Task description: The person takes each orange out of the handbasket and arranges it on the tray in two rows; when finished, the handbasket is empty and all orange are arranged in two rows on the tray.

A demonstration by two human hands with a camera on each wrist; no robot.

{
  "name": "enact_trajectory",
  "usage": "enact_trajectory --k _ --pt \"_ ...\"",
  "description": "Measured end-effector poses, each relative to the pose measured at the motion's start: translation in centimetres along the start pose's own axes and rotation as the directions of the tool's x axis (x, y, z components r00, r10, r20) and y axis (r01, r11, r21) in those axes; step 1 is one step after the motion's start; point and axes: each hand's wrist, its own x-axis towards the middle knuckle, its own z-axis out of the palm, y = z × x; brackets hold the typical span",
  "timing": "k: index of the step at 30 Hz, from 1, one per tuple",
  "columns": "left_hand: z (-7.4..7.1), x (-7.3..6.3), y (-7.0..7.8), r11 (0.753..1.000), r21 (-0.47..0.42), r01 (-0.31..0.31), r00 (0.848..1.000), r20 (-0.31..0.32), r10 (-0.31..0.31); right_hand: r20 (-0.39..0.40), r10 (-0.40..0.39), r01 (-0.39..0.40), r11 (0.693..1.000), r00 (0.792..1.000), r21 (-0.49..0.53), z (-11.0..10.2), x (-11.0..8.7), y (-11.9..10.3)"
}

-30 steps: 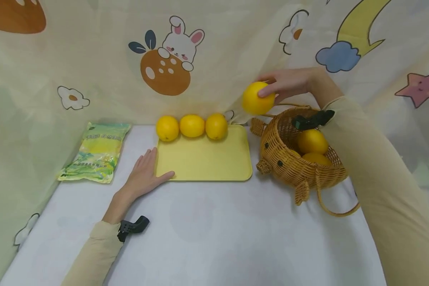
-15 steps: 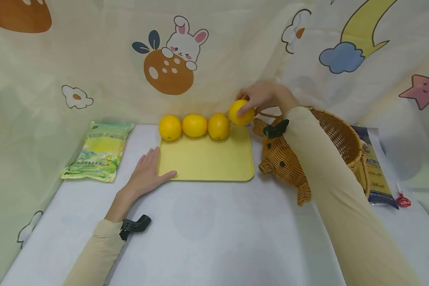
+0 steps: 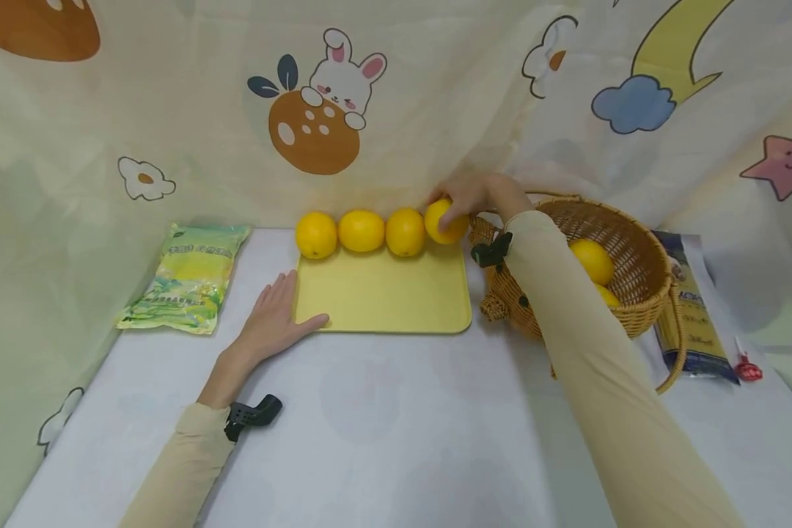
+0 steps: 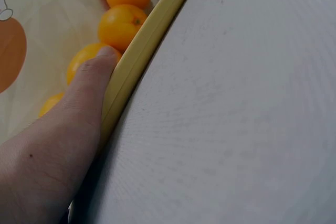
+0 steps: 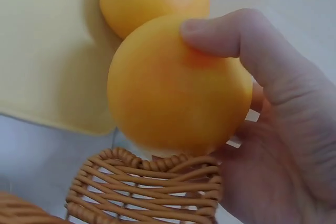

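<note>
My right hand [image 3: 468,196] grips an orange [image 5: 173,93] at the back right corner of the yellow tray [image 3: 383,301], thumb on its near side. Three more oranges, among them the middle one [image 3: 361,231], line the tray's back edge to the left of it. My left hand [image 3: 270,323] rests at the tray's left edge with fingers straight and thumb over the front left corner. In the left wrist view the left thumb [image 4: 92,77] lies along the tray's rim. Right of the tray stands a wicker basket [image 3: 623,235] with an animal face, holding oranges [image 3: 592,262]; my right forearm covers part of it.
A green and yellow plastic bag [image 3: 188,279] lies left of the tray. Behind the basket are a dark blue and gold packet [image 3: 696,315] and a red-wrapped lollipop [image 3: 749,368]. A printed cloth [image 3: 435,88] hangs along the table's back.
My right hand has carried the orange from above the basket leftward and down to the tray's back right corner, beside the row. My left hand has stayed at the tray's edge.
</note>
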Motion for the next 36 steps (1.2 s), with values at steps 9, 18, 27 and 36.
enact_trajectory --k 9,18,27,36 --pt "0.0 0.1 -0.1 1.0 -0.006 0.003 1.0 0.002 -0.003 0.042 0.009 -0.008 0.999 0.999 -0.032 0.2 0.2 0.1" --pt "0.0 0.1 -0.3 1.0 0.01 0.004 1.0 0.005 -0.004 0.091 0.039 -0.033 0.997 0.995 -0.065 0.2 -0.2 -0.2" --pt "-0.1 0.2 0.0 1.0 -0.007 0.0 1.0 0.011 0.0 0.085 0.075 -0.061 0.986 0.994 -0.158 0.8 0.1 -0.5" --pt "0.1 0.0 0.1 1.0 0.002 0.007 1.0 0.013 -0.007 0.064 0.134 -0.114 0.961 0.989 -0.251 1.4 0.1 -1.2"
